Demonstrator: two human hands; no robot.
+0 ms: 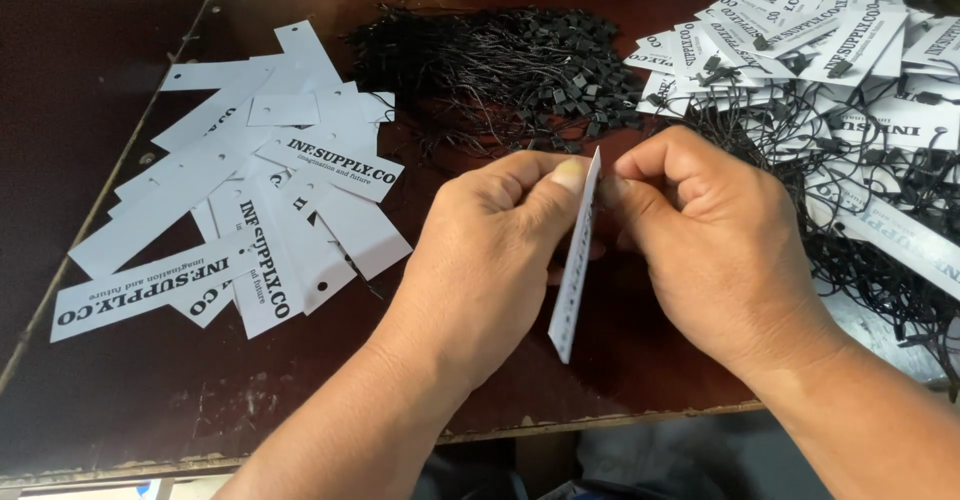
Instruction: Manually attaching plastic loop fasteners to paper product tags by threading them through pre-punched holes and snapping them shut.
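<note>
Forearms fill the bottom of my view. Left hand point(495, 250) pinches a white card tag point(575, 270) edge-on w/ thumb at its top end, prob. to steady the punched hole. Right hand point(700, 240) is closed at that same top edge, fingertips pressed together; can't tell if a string sits betw. them. Tag hangs over the dark brown table point(120, 380), centre. Loose blank tags point(250, 220) fan out left, black string loops point(500, 70) piled behind, strung tags point(820, 50) heaped right, w/in reach.
</note>
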